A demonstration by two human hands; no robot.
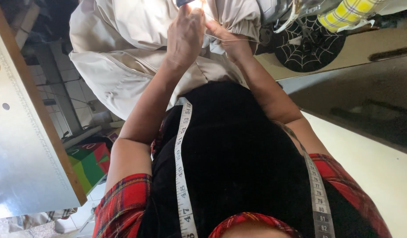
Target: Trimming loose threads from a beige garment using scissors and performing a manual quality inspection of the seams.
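Mid-stitch on the beige garment (137, 48), it seems: the left hand (184, 35) grips a fold, the right hand (227, 39) pinches a taut thread (238, 40), needing a steady pull.

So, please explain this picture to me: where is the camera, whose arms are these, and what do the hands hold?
The camera sits on the person's head and looks down the body, so the picture seems upside down. Both bare arms belong to that person. The left hand and right hand meet at the top, on a beige cloth. A thin pale thread runs by the right hand; I cannot tell how it is gripped. A white tape measure hangs around the neck, over dark clothing with red plaid sleeves. Left is a table edge; top right, black fabric with a web pattern.
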